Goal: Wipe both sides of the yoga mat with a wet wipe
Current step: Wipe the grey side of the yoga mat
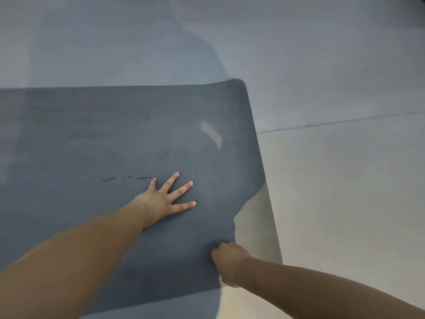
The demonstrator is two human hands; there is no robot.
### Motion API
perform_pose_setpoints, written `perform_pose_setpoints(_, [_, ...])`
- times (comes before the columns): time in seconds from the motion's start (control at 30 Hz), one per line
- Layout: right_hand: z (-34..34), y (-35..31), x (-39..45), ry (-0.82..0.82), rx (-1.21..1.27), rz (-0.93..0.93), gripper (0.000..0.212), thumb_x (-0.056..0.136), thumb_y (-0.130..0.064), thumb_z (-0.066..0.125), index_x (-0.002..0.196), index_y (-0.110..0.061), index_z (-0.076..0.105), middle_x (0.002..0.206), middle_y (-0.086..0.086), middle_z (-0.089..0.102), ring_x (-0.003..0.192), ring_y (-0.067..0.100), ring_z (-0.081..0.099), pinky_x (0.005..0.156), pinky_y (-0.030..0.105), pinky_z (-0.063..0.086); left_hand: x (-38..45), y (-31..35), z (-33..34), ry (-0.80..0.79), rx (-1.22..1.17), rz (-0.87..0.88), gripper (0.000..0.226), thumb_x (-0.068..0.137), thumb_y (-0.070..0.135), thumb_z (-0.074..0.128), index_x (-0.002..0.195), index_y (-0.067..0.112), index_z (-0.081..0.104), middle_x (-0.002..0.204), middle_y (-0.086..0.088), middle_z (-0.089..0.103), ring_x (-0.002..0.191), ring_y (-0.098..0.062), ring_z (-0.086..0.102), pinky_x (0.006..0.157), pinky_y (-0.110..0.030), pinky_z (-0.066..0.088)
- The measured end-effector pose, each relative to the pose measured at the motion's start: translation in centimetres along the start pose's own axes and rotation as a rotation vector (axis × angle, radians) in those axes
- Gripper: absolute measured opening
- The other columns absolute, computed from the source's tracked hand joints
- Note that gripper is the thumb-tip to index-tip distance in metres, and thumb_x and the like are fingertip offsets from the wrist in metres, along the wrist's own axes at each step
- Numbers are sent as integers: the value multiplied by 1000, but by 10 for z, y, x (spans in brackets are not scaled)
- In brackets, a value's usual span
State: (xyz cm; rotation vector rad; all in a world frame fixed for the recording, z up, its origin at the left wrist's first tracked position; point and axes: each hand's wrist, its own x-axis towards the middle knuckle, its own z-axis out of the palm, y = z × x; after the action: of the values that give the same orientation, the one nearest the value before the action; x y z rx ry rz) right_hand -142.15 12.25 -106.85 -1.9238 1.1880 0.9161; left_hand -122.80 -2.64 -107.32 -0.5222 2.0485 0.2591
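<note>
A dark grey mat point(96, 134) lies on a pale floor point(345, 203), filling the picture from 9 o'clock across the centre and down toward 6 o'clock. Its far edge runs level across the upper middle, and its far right corner, rounded, sits near 1 o'clock and curls slightly up off the floor. A small pale reflection shows on the mat just right of centre, and a few short dark scuff marks point(125, 178) lie a little left of centre.

The left hand point(166, 195) rests flat on the mat near the centre, palm down, fingers straight and spread apart, holding nothing. Its bare forearm reaches in from 7 o'clock.

The right hand point(227, 260) is at about 5 o'clock, at the mat's near right corner, its fingers curled into a fist. It appears to grip the mat's edge there; the mat is lifted and turned back beside it, showing a paler, textured underside point(259, 226) just above the hand. Whether a wipe is held in that fist cannot be told. The right forearm comes in from 4 o'clock.

A thin seam point(340, 122) crosses the floor at 3 o'clock. A soft shadow darkens the floor beyond the mat at 11 o'clock.
</note>
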Motion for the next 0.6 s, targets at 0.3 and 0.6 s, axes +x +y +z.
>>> perform_pose_setpoints(0.3, [-8, -15, 9, -9, -248, -30, 28, 84, -12, 70, 110, -3, 66, 116, 16, 65, 107, 33, 63, 85, 43, 52, -7, 8, 8, 66, 74, -52, 122, 88, 5, 71, 154, 41, -25, 158, -6, -41, 149, -45, -23, 114, -71, 20])
perform_pose_setpoints(0.6, [10, -21, -11, 144, -229, 109, 27, 83, -11, 63, 110, -11, 60, 112, 11, 65, 102, 33, 62, 90, 39, 46, -19, 3, 35, 141, 136, -84, 113, 91, 30, 72, 158, 33, -19, 166, -4, -26, 153, -42, -13, 117, -65, 20])
